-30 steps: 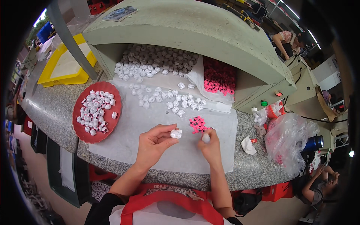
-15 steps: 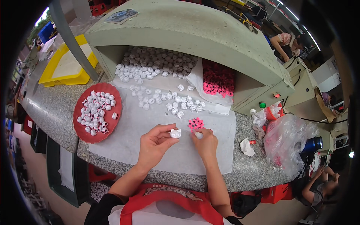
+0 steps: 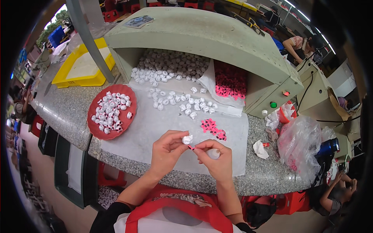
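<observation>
My left hand point(image 3: 166, 155) pinches a small white moulded piece point(image 3: 187, 139) between thumb and fingers. Just beside it, my right hand point(image 3: 218, 165) grips a tiny pink piece with a dark spot point(image 3: 192, 147) at its fingertips. The two hands nearly meet there; whether the pink piece touches the white one I cannot tell. A whitish rounded object point(image 3: 213, 153), its kind unclear, also sits in my right hand, partly hidden by the fingers. Beyond the hands, a small cluster of pink pieces point(image 3: 209, 125) lies on a white sheet point(image 3: 155, 126).
A red scalloped plate point(image 3: 130, 95) of white and pink pieces stands at left. Ahead is a grey-green open-fronted housing point(image 3: 186, 31) with heaped white pieces point(image 3: 171, 64) and pink pieces point(image 3: 231, 83). A clear plastic bag point(image 3: 297, 145) and crumpled tissue point(image 3: 260, 149) lie at right.
My right hand has come away from the pink cluster with one pink piece and moved to my left hand. The cluster is spread wider. The whole view has shifted slightly.
</observation>
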A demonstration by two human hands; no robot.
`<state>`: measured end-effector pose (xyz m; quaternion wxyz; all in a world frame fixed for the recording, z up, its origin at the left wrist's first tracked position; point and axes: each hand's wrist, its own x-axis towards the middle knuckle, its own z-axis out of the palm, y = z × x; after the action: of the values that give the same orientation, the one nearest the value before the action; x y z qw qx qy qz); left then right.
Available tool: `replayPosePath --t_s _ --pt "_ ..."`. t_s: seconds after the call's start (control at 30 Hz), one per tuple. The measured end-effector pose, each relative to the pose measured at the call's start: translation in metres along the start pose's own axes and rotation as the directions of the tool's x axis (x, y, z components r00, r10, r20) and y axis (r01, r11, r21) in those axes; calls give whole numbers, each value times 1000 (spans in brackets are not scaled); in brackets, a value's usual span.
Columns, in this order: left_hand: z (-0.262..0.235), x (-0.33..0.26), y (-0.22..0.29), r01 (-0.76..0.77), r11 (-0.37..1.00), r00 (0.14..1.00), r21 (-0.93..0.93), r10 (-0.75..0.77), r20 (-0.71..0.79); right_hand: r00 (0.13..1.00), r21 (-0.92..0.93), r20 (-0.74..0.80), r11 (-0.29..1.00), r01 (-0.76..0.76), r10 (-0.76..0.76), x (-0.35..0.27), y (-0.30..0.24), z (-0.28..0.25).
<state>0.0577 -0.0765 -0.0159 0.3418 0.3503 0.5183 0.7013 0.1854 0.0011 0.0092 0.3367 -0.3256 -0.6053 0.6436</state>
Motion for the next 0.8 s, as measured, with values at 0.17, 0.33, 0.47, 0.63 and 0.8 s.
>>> replayPosePath --t_s 0.17,0.33,0.47,0.63,0.8 --pt "-3 -5 13 -135 979 987 152 119 112 998 -69 3 995 68 -68 -2 -2 4" --pt "-7 -7 21 -91 995 987 36 86 139 975 -144 -43 967 208 -216 -9 -2 13" --pt "-14 -7 13 -7 976 977 -219 53 205 963 -157 -125 963 219 -239 -20 -2 20" --pt "-1 -10 5 -8 963 975 -268 67 213 934 -235 -71 916 326 -351 -24 0 10" --pt "5 -3 6 -164 982 947 -91 183 265 992 -139 -12 982 126 -129 -14 -9 -12"
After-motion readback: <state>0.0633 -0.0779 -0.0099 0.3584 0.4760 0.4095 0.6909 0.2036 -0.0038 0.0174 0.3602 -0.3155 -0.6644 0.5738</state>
